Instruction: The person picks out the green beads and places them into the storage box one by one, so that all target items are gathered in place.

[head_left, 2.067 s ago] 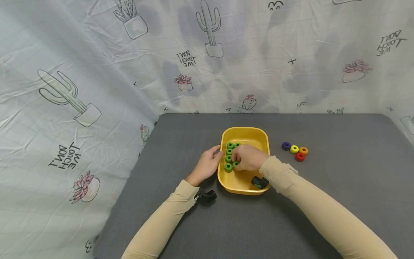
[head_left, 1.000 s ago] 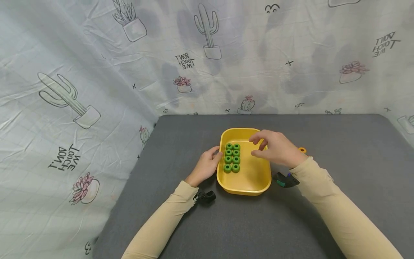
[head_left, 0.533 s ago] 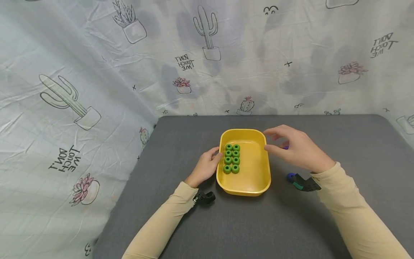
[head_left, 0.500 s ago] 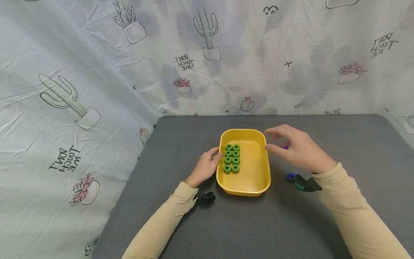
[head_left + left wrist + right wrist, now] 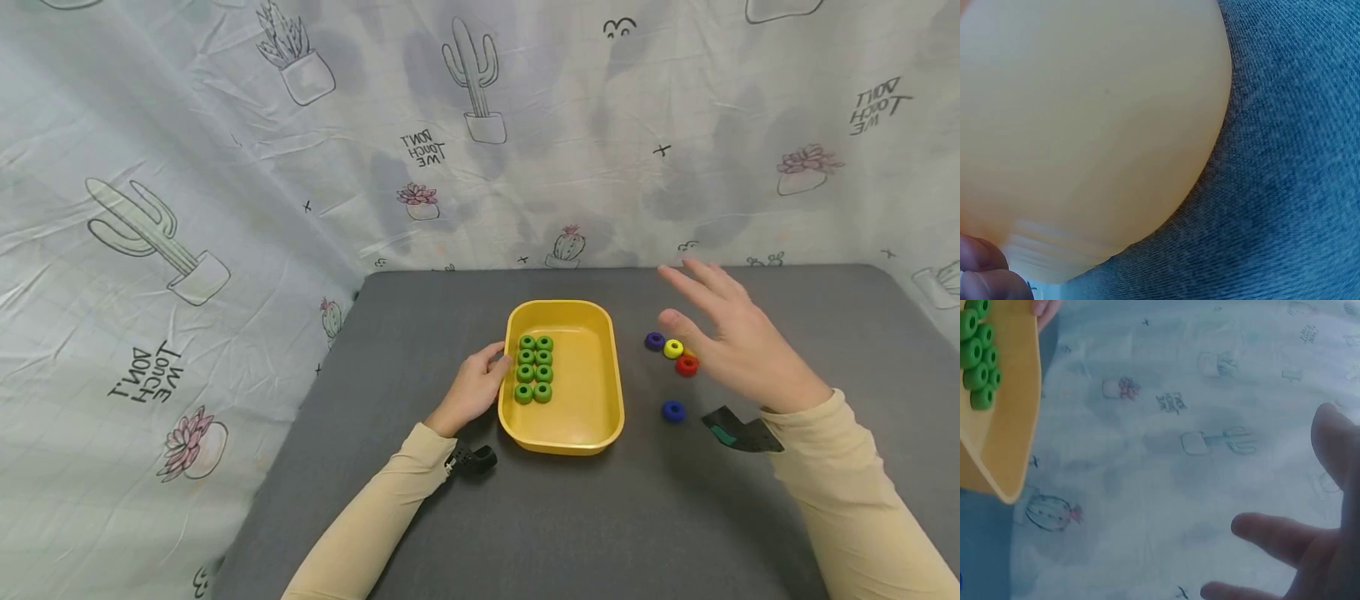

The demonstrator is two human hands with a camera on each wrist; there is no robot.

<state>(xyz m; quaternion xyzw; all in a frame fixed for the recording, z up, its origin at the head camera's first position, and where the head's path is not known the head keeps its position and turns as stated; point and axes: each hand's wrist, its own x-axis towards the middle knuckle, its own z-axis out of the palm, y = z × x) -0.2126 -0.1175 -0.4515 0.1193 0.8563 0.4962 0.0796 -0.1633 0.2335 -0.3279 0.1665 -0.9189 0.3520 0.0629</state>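
A yellow tray (image 5: 592,392) holds two columns of green rings (image 5: 543,373), thick and bead-like, along its left side. My left hand (image 5: 474,385) holds the tray's left wall, thumb at the rim; in the left wrist view its fingertips (image 5: 988,265) lie by the tray's outer wall. My right hand (image 5: 738,342) is raised to the right of the tray, fingers spread and holding nothing. Below it on the table lie a dark purple ring (image 5: 655,342), a yellow ring (image 5: 673,349) and a red ring (image 5: 686,366), with an orange one partly hidden. A blue ring (image 5: 673,411) lies apart, nearer me.
The dark grey table (image 5: 570,525) ends at the back against a white cloth (image 5: 540,125) printed with cacti. A black wrist camera strap (image 5: 742,433) hangs below the right wrist, and a black wrist device (image 5: 472,458) sits under the left.
My right hand has let go of the green rings, left the tray and moved right, its fingers spreading. The blue ring has come into sight. My left hand stays at the tray.
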